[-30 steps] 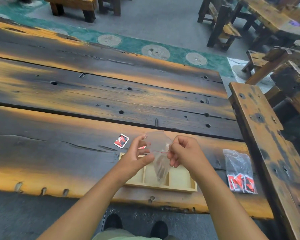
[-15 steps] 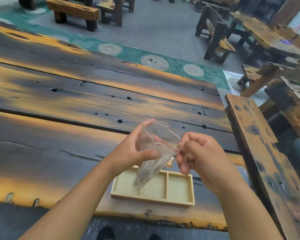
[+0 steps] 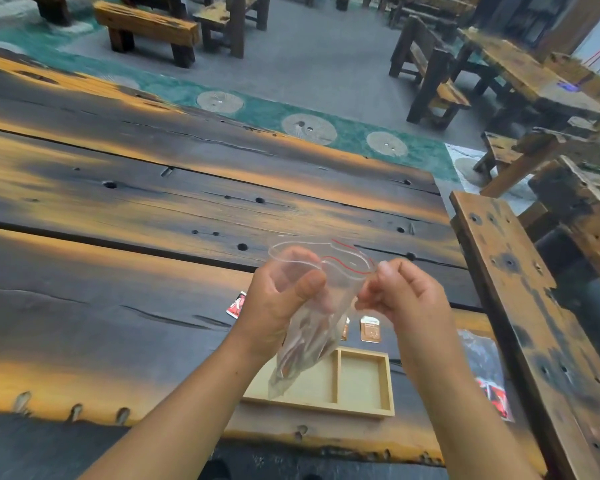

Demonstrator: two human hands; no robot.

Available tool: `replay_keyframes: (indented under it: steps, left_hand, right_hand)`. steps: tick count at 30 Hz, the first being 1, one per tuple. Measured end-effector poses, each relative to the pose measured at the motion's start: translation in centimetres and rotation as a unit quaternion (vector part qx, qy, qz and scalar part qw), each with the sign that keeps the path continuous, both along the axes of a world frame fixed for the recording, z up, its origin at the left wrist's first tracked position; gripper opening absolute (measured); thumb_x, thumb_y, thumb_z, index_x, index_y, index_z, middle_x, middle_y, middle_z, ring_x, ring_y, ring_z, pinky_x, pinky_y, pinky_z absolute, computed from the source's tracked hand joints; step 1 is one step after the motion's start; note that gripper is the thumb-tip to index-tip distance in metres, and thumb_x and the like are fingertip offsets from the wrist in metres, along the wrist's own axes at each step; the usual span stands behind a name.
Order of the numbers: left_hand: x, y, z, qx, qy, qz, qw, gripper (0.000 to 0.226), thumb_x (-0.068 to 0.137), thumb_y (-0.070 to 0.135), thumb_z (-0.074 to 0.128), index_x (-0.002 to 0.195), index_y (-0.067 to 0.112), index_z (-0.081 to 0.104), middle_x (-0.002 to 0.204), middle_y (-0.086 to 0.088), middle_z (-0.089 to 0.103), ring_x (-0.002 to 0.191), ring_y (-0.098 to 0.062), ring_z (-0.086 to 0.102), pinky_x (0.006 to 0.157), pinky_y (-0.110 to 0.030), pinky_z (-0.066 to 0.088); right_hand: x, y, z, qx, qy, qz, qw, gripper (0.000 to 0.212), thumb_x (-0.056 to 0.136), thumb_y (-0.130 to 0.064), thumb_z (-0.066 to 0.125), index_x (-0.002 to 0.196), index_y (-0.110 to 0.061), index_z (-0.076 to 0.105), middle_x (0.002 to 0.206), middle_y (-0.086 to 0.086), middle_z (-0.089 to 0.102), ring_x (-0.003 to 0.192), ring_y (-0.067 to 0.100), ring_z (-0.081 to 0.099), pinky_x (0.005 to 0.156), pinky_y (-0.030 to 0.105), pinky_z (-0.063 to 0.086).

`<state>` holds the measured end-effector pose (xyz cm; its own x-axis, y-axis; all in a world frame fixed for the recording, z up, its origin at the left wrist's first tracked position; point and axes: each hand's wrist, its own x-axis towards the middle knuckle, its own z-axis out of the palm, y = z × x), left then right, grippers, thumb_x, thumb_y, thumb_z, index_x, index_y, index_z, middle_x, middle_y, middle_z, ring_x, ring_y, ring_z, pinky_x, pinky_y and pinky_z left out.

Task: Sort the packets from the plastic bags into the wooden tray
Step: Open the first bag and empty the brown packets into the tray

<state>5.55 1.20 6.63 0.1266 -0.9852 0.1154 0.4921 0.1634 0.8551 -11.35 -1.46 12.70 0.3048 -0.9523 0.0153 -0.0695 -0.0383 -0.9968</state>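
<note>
I hold a clear zip bag (image 3: pixel 312 327) with a red seal line in both hands above the table. My left hand (image 3: pixel 278 303) pinches one side of its mouth and my right hand (image 3: pixel 402 292) pinches the other, so the mouth gapes wide. Brown packets sit in the bag's lower end, which hangs over the wooden tray (image 3: pixel 361 408). The tray's visible compartments hold nothing. A brown packet (image 3: pixel 370 329) lies on the table just beyond the tray, and a red packet (image 3: pixel 237 304) shows left of my left hand.
A second plastic bag (image 3: pixel 487 372) with red packets lies on the table right of the tray. A wooden bench (image 3: pixel 534 323) runs along the table's right side. More benches and tables stand on the floor beyond.
Both hands have risen with the bag and pulled its mouth wider apart. The view has tilted up, so the tray and loose packets sit lower in the frame.
</note>
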Motion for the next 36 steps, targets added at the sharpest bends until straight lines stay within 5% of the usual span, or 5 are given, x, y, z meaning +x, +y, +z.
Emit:
replay_keyframes:
  steps: [7,14,21,25,36]
  left_hand:
    - [0.5,-0.3,-0.5,0.001,0.106,-0.071,0.992,0.049,0.073,0.035,0.084,0.099,0.004,0.057,0.08,-0.011,0.063,0.071,-0.026,0.063,0.073,-0.038,0.052]
    - [1.3,0.0,-4.8,0.124,0.202,-0.037,0.971,0.03,0.073,0.036,0.083,0.088,0.016,0.066,0.072,0.0,0.059,0.062,-0.015,0.058,0.061,-0.03,0.051]
    - [0.6,1.4,-9.8,0.236,0.264,-0.078,0.932,0.067,0.067,0.041,0.088,0.123,0.009,0.066,0.103,-0.014,0.067,0.087,-0.028,0.069,0.076,-0.042,0.059]
    - [0.1,2.9,-11.5,0.297,0.269,-0.07,0.914,0.044,0.094,0.05,0.053,0.101,0.016,0.08,0.094,-0.012,0.073,0.079,-0.026,0.071,0.077,-0.039,0.058]
    - [0.4,5.2,-15.5,0.441,0.214,-0.111,0.865,0.053,0.094,0.052,0.054,0.087,0.006,0.078,0.081,-0.018,0.072,0.066,-0.03,0.07,0.061,-0.033,0.06]
  right_hand:
    - [0.6,0.7,-5.6,0.068,0.023,0.221,0.973,0.084,0.073,-0.068,0.069,0.138,-0.017,0.051,0.134,0.004,0.063,0.125,0.02,0.06,0.101,0.03,0.05]
    - [0.9,1.8,-9.8,0.169,0.094,0.25,0.949,0.052,0.084,-0.009,0.076,0.131,-0.016,0.056,0.121,0.008,0.071,0.112,0.025,0.068,0.095,0.036,0.054]
    - [1.0,3.9,-12.9,0.3,0.054,0.161,0.939,0.037,0.08,-0.021,0.073,0.113,-0.003,0.067,0.103,0.015,0.074,0.088,0.027,0.071,0.071,0.036,0.059]
    - [1.1,5.4,-14.7,0.397,0.012,0.104,0.912,0.041,0.082,-0.023,0.073,0.115,-0.001,0.063,0.103,0.017,0.073,0.092,0.031,0.071,0.077,0.043,0.057]
    - [2.0,7.5,-16.1,0.522,0.022,0.094,0.848,0.031,0.098,-0.02,0.059,0.127,-0.008,0.06,0.116,0.014,0.074,0.107,0.032,0.071,0.084,0.047,0.059]
